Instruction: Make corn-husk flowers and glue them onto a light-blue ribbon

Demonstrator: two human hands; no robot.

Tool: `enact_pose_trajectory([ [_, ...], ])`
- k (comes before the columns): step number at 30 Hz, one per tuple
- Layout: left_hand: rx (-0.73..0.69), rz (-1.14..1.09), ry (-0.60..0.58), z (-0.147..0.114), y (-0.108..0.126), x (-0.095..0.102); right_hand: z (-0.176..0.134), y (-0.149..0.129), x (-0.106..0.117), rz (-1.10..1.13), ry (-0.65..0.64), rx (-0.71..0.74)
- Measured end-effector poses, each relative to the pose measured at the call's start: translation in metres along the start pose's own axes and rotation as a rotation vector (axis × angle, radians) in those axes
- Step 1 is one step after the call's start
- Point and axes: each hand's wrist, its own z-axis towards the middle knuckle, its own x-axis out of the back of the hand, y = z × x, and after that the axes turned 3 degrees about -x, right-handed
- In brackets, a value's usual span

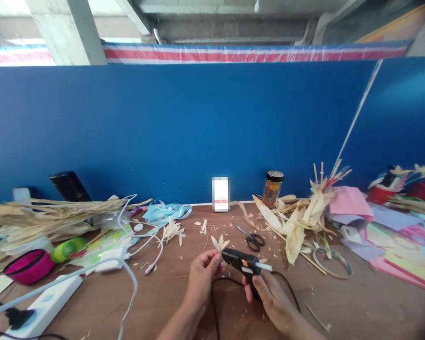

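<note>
My left hand [206,270] pinches a small pale flower [220,243] that looks made of dried husk petals. Its petals fan upward above my fingertips. In my right hand [269,293] is a black hot glue gun [241,261], gripped by its handle. A white glue stick [265,267] pokes out of its back end. The gun's nozzle points left, close beside the flower; whether they touch I cannot tell. From the gun a black cord [214,302] loops over the table. Black-handled scissors [253,240] lie open just beyond the gun.
Husk petals [172,231] and scraps lie beyond my left hand. Dried husks [293,231], a dark-lidded jar [273,189] and coloured paper [393,245] are on the right. A power strip [44,307], white cables [134,278] and a husk pile [49,217] occupy the left. A blue partition [198,118] stands behind.
</note>
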Motion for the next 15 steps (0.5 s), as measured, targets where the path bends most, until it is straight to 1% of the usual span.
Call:
enact_pose_trajectory([
  [5,-0.002,0.015,0.018,0.001,0.001,-0.001,0.000,0.001,0.001,0.009,0.007,-0.007],
  [8,-0.014,0.019,0.015,0.001,0.002,-0.001,0.000,-0.002,0.004,0.056,-0.003,-0.026],
  [12,-0.042,0.025,-0.028,0.000,0.004,-0.003,0.000,-0.011,0.012,0.264,-0.070,-0.105],
  [15,-0.048,0.006,-0.019,0.000,0.005,-0.003,0.002,-0.020,0.018,0.474,-0.128,-0.180],
])
